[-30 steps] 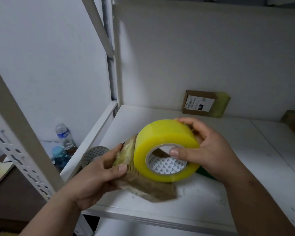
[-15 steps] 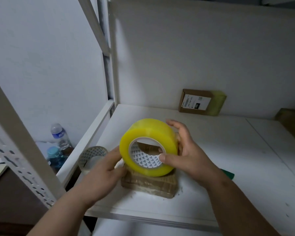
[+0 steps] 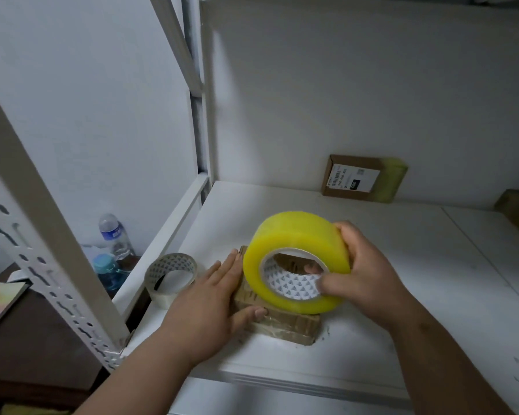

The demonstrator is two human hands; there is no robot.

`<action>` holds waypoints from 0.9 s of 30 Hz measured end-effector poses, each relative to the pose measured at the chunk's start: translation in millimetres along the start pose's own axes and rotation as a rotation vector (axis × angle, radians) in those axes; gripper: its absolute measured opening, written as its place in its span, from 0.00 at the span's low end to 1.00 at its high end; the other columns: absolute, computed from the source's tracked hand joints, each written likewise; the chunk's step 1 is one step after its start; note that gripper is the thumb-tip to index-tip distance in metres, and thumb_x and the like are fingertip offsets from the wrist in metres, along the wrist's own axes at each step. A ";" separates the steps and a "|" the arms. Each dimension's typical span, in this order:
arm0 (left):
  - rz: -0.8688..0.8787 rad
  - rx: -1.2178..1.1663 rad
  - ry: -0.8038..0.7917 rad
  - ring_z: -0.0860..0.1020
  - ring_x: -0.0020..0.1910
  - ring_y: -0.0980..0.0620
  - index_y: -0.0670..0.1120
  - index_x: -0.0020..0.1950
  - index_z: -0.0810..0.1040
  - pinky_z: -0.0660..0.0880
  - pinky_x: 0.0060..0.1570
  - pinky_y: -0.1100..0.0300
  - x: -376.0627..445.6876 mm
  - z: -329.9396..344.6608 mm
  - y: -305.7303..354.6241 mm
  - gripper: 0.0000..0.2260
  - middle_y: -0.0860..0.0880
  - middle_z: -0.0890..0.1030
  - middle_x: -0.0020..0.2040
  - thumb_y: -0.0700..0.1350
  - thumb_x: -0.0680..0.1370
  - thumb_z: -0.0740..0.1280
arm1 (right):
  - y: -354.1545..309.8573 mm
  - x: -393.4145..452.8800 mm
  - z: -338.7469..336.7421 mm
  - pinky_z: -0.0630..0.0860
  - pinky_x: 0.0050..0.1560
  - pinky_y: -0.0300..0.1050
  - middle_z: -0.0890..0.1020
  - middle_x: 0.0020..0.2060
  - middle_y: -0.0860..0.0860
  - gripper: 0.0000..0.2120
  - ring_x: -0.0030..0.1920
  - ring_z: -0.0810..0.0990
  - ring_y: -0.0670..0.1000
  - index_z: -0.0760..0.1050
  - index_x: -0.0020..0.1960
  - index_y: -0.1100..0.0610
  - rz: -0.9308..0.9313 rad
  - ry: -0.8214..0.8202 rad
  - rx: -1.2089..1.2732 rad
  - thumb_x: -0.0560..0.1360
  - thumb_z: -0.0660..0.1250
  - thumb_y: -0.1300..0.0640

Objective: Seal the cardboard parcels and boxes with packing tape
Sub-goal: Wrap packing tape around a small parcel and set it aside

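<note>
Both forearms are bare, no sleeves in view; the left hand [image 3: 206,307] and right hand [image 3: 369,283] wear nothing.

I see a storage or packing room, I think: a white metal rack [image 3: 51,274] with slotted posts, a white shelf [image 3: 432,295] carrying a labelled cardboard parcel [image 3: 354,178] against the wall, and tape rolls [image 3: 170,275] lying around.

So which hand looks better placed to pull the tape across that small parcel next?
The right hand, probably: it already grips the yellow tape roll above the parcel, thumb in its core. The left hand lies flat on the parcel, steadying it.
</note>
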State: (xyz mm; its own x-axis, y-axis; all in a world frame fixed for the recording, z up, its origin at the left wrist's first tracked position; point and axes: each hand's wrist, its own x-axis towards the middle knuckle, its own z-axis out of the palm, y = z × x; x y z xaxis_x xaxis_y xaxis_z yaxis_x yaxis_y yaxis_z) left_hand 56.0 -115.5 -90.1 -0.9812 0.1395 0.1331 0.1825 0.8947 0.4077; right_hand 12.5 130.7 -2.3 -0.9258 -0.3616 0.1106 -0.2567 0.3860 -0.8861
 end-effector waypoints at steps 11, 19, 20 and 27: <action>-0.051 0.052 0.005 0.50 0.79 0.58 0.56 0.79 0.41 0.58 0.75 0.59 0.0 -1.8 3.5 0.54 0.64 0.40 0.75 0.83 0.58 0.33 | 9.0 -28.2 -68.0 0.78 0.36 0.47 0.79 0.47 0.45 0.33 0.44 0.81 0.48 0.68 0.54 0.29 0.071 0.058 -0.257 0.54 0.68 0.55; -0.080 0.087 -0.044 0.47 0.79 0.55 0.55 0.78 0.38 0.58 0.76 0.55 -1.0 -4.8 10.1 0.53 0.63 0.38 0.76 0.83 0.59 0.31 | 42.5 -37.0 -70.4 0.80 0.39 0.46 0.79 0.48 0.45 0.33 0.45 0.81 0.47 0.67 0.56 0.27 0.151 -0.013 -0.309 0.56 0.68 0.53; -0.082 0.135 -0.059 0.44 0.79 0.55 0.55 0.78 0.37 0.55 0.76 0.54 -1.8 -6.8 12.7 0.52 0.62 0.36 0.76 0.82 0.59 0.29 | 45.6 -35.9 -69.9 0.79 0.38 0.43 0.79 0.49 0.45 0.33 0.45 0.80 0.47 0.68 0.56 0.28 0.150 -0.019 -0.309 0.56 0.67 0.53; 0.260 0.440 0.116 0.65 0.74 0.48 0.46 0.73 0.71 0.58 0.69 0.47 0.0 8.6 31.0 0.28 0.49 0.69 0.74 0.58 0.77 0.56 | 59.0 -36.2 -64.0 0.73 0.39 0.34 0.78 0.52 0.40 0.32 0.48 0.78 0.41 0.68 0.58 0.32 0.129 -0.007 -0.279 0.58 0.66 0.55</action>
State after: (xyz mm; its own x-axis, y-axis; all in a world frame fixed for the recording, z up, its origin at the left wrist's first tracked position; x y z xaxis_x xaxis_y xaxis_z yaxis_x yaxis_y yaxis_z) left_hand 61.2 -84.1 -85.3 -0.8894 0.3547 0.2885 0.3508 0.9340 -0.0671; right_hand 13.1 220.9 -29.8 -0.9541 -0.2993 0.0011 -0.2038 0.6469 -0.7349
